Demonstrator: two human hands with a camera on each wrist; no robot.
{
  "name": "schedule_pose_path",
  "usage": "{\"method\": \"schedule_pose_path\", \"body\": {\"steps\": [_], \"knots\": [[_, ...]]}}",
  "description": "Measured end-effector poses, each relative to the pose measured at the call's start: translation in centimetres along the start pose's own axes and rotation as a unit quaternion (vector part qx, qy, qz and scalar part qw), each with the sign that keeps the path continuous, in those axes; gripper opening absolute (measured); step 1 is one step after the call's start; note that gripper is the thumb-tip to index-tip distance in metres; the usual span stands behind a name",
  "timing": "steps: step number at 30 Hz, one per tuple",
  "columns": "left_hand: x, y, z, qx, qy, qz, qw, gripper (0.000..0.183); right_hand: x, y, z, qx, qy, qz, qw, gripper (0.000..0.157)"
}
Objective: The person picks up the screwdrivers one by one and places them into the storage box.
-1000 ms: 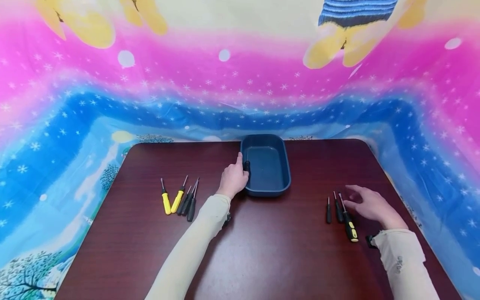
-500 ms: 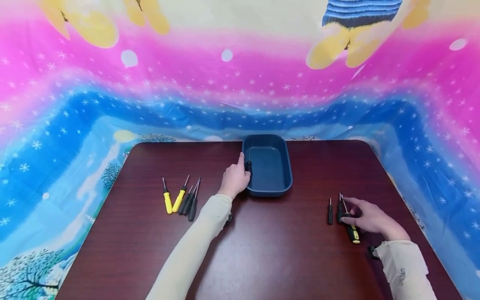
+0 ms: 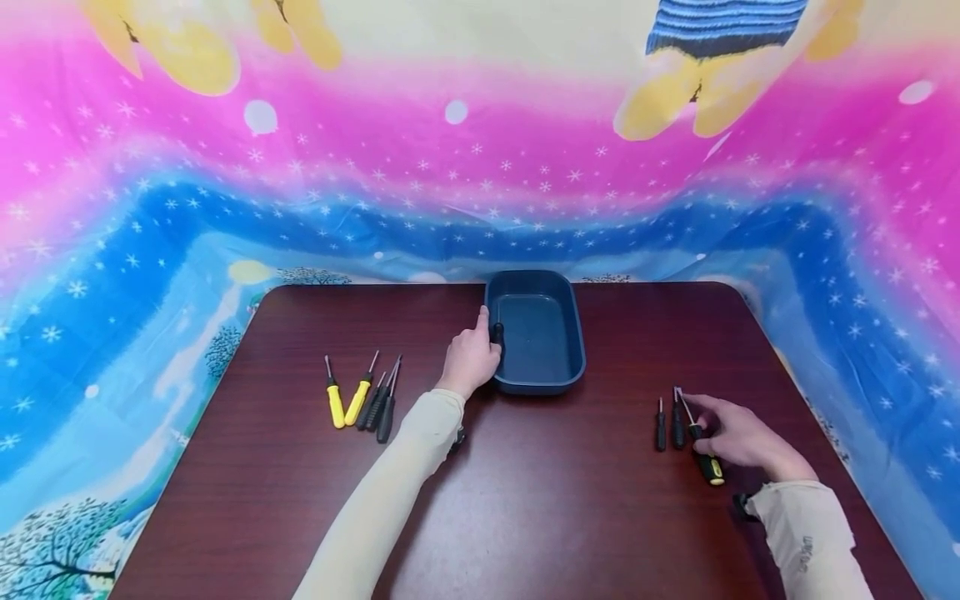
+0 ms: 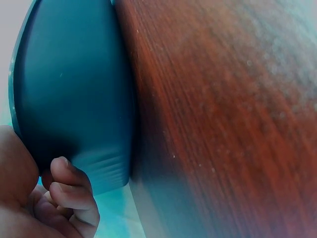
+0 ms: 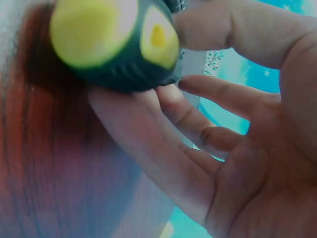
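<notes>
My left hand (image 3: 471, 360) grips the left wall of a dark blue plastic box (image 3: 538, 386), its index finger pointing along the rim. In the left wrist view the fingers (image 4: 74, 193) curl against the box's outside. A black handle (image 3: 498, 335) shows inside the box beside that hand; the rest is hidden. On the right, my right hand (image 3: 738, 432) pinches a black-and-yellow screwdriver (image 3: 708, 467) between thumb and fingers, low over the table. The right wrist view shows its handle end (image 5: 94, 32) close up. Two black screwdrivers, a short one (image 3: 661, 427) and a longer one (image 3: 678, 425), lie just left of it.
Several screwdrivers lie on the left of the dark wooden table (image 3: 525, 500): two with yellow handles, one being the leftmost yellow screwdriver (image 3: 335, 402), and a cluster with black handles (image 3: 375, 408). A patterned cloth (image 3: 360, 200) hangs behind and around the table.
My right hand has come down and left onto the black-and-yellow screwdriver, whose handle has swung slightly right. The longer black screwdriver beside it shows more. My left hand stays at the box.
</notes>
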State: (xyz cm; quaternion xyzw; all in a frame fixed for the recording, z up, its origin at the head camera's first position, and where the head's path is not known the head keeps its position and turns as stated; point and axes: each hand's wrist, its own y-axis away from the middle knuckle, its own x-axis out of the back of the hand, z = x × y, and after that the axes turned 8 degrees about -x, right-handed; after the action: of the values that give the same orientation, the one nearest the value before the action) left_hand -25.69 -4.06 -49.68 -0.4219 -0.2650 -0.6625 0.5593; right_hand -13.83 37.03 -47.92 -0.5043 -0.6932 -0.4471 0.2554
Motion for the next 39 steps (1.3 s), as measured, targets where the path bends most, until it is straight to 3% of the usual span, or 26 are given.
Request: {"method": "schedule_pose_path", "body": {"steps": [8,19,29,39], "knots": [[0.0,0.0,0.0,-0.002,-0.002,-0.004,1.0000,0.072,0.6,-1.5,0.5,0.005,0.025,0.025,0.999,0.072],[0.1,-0.1,0.1,0.000,-0.002,-0.006,1.0000,0.072,2.2,-2.3,0.3,0.006,-0.011,0.037,0.999,0.073],[0.0,-0.1,0.0,0.000,0.000,-0.006,1.0000,0.072,3.2,-3.6,-1.2,0.015,-0.102,0.023,0.994,0.077],[0.1,0.0,0.0,-0.001,-0.007,-0.005,1.0000,0.073,3.6,-5.9,-4.9,0.036,-0.203,-0.012,0.978,0.075]]}}
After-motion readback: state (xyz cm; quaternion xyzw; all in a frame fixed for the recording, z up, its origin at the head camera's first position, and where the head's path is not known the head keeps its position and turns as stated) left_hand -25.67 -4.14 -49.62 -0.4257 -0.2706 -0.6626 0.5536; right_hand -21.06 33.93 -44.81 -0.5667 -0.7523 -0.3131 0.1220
